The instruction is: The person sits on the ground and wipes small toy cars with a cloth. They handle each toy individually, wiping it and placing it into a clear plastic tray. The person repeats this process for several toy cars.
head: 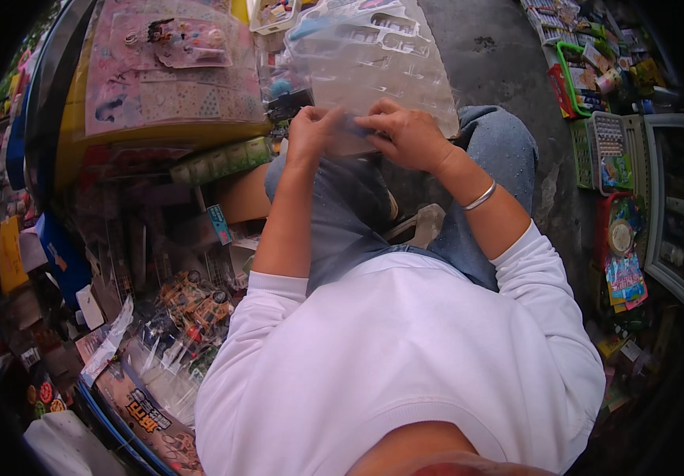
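Observation:
A flat board in clear plastic packaging (365, 71) with moulded hollows near its far end lies over my knees. At its near edge a small bluish item (351, 126) shows between my fingertips, too blurred to name exactly. My left hand (313, 134) pinches it from the left, thumb and forefinger together. From the right, my right hand (410, 132) holds it with bent fingers and extended forefinger. A silver bangle (481, 195) circles my right wrist.
Pink sticker sheets (175, 89) and a packaged doll set (193, 41) cover a yellow surface at left. Bagged toy vehicles (193, 303) crowd my left side. A green basket (574, 77), a grey basket (609, 143) and a glass-fronted cabinet (675, 196) stand at right.

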A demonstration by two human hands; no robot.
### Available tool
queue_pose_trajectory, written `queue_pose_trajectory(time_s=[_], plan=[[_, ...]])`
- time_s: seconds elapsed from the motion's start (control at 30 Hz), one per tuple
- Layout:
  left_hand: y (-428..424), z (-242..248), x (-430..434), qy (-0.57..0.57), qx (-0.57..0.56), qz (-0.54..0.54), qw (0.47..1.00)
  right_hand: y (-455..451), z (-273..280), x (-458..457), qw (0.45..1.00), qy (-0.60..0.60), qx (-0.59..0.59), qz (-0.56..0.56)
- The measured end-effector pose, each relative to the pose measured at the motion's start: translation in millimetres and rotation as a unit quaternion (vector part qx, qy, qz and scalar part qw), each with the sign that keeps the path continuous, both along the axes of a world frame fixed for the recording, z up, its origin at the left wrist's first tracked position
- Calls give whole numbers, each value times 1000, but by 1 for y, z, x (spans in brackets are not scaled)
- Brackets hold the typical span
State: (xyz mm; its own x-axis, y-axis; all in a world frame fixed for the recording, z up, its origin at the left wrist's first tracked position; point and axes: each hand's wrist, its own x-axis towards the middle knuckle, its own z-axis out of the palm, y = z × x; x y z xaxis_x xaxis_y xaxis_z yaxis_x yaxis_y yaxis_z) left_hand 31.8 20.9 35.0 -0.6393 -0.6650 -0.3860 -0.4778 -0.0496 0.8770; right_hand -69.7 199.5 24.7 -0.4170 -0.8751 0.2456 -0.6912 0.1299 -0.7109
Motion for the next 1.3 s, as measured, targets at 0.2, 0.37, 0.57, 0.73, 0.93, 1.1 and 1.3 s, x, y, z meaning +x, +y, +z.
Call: queue_pose_trajectory(time_s=[0.2,0.37,0.57,0.73,0.93,1.1,1.3], plan=[[3,-19,3,41,-136,-19,990,-3,-2,1,999,14,26,-20],[7,-31,4,85,-152,-18,985,-7,2,5,997,50,38,-48],[-45,-52,26,115,-56,108,986,2,8,-2,981,-183,-30,-53],[-130,-93,42,-19,-220,71,973,-4,3,-14,948,-302,-73,-62],[-168,-127,15,-233,-359,-69,901,-17,0,-17,947,-306,-75,-64],[-175,-143,-9,-274,-418,-108,859,-26,1,-25,945,-314,-64,-61],[-182,-152,-17,-341,-434,-152,820,-36,2,-31,929,-348,-76,-105]])
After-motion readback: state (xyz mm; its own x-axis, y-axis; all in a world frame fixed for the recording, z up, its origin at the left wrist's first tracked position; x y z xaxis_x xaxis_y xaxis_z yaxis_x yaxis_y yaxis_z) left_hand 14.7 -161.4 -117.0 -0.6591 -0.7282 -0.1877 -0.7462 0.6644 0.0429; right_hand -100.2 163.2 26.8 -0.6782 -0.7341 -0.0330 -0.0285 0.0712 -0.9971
